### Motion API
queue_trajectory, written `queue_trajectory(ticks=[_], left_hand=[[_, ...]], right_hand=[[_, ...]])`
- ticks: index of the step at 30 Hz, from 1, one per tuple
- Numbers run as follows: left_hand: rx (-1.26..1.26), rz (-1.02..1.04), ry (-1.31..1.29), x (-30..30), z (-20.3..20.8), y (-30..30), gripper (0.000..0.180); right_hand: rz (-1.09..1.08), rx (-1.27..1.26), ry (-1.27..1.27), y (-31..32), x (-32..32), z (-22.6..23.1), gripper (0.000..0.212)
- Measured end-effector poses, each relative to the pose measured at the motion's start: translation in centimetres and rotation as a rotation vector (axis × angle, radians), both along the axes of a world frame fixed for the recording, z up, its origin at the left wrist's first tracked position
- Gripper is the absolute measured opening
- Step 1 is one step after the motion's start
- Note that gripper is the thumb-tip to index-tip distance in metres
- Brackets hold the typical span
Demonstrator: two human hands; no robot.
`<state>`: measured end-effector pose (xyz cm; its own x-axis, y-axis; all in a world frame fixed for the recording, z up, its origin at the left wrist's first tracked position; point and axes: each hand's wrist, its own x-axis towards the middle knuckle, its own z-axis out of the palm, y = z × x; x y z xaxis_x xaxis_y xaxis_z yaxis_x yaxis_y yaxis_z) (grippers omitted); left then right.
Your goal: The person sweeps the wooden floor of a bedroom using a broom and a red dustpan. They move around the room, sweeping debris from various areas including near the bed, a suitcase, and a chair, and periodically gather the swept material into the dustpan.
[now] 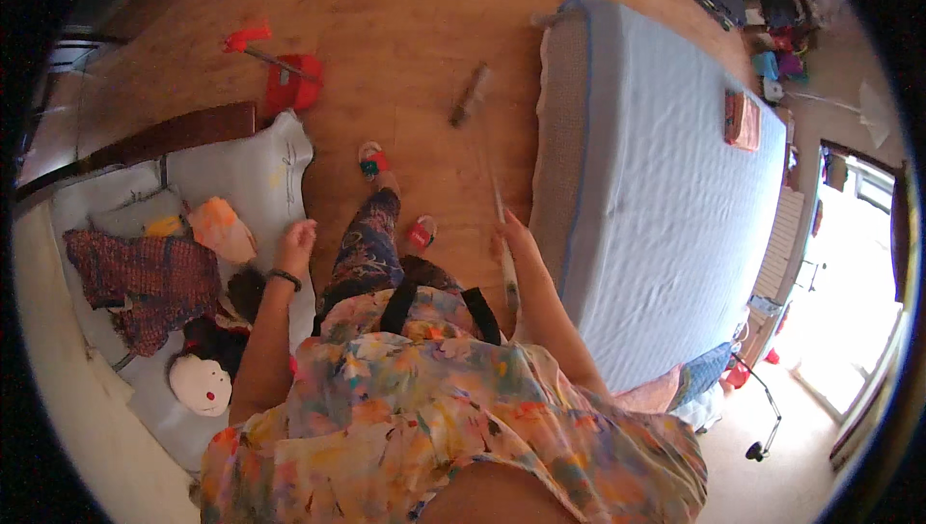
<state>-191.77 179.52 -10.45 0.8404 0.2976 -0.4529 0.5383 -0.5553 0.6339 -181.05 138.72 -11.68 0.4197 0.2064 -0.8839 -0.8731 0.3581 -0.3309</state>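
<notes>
My right hand (518,237) is wrapped round the pale handle of a long broom (470,96). The broom's narrow greyish head lies out on the wooden floor ahead of me, a little blurred, and its handle slants back past my right side. My left hand (297,244), with a dark band at the wrist, hangs over the edge of the grey sofa (253,152). Its fingers are curled in and nothing shows in them. Farther ahead on the left stands a red long-handled dustpan (293,82), apart from the broom.
A bed with a pale blue quilted cover (666,186) runs along my right, a folded pinkish cloth (742,121) on it. On the sofa lie a dark patterned garment (154,278) and a white plush toy (201,385). My feet wear red slippers (422,233). A bright doorway (844,283) is far right.
</notes>
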Motion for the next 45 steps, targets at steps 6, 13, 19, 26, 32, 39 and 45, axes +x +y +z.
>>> queue_trajectory(ticks=[6,13,19,26,32,39,45], left_hand=[[-0.285,0.614,-0.181,13.8,1.0,10.4,0.046],[-0.399,0.939,-0.12,28.7,4.5,15.1,0.077],[-0.461,0.917,0.054,32.1,0.4,18.9,0.09],[-0.425,1.037,0.026,33.8,0.0,16.8,0.081],[-0.408,1.103,0.069,33.1,-3.8,18.7,0.071],[-0.243,1.086,0.237,35.5,-0.2,17.6,0.064],[-0.381,1.14,0.148,33.8,-2.7,19.0,0.062]], right_hand=[[0.038,-0.398,0.21,-1.2,2.2,-0.8,0.028],[-0.1,-0.174,0.359,21.9,9.7,-1.8,0.024],[0.137,0.015,0.068,12.0,16.2,0.7,0.05],[0.164,-0.61,0.1,4.4,19.9,-4.3,0.032],[0.237,-0.402,0.022,17.1,25.8,-6.3,0.028],[0.441,0.026,-0.035,18.4,32.7,-0.3,0.055],[0.486,-0.395,-0.077,9.5,37.9,2.2,0.042]])
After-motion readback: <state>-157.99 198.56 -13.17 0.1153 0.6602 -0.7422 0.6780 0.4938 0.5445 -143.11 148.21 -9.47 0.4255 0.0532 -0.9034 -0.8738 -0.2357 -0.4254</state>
